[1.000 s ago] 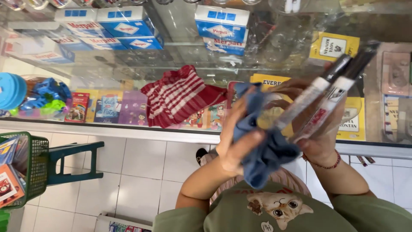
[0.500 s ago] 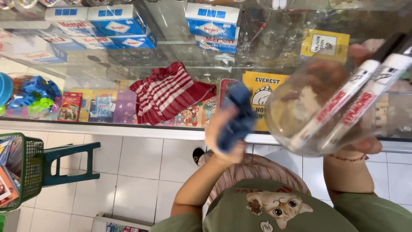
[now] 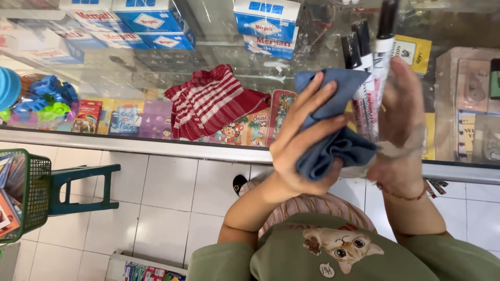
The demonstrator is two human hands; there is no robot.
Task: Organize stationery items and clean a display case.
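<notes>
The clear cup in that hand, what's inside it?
Three markers with black caps stand in the clear cup, held by the right hand. The left hand presses a blue cloth against it, so the markers' lower ends and the cup's bottom are hidden.

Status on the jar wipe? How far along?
Done: can't tell how much is already wiped; the glare hides it. In hand: left hand presses a blue cloth on the clear jar, which the right hand grips, markers inside. Left: jar not yet put down.
</notes>
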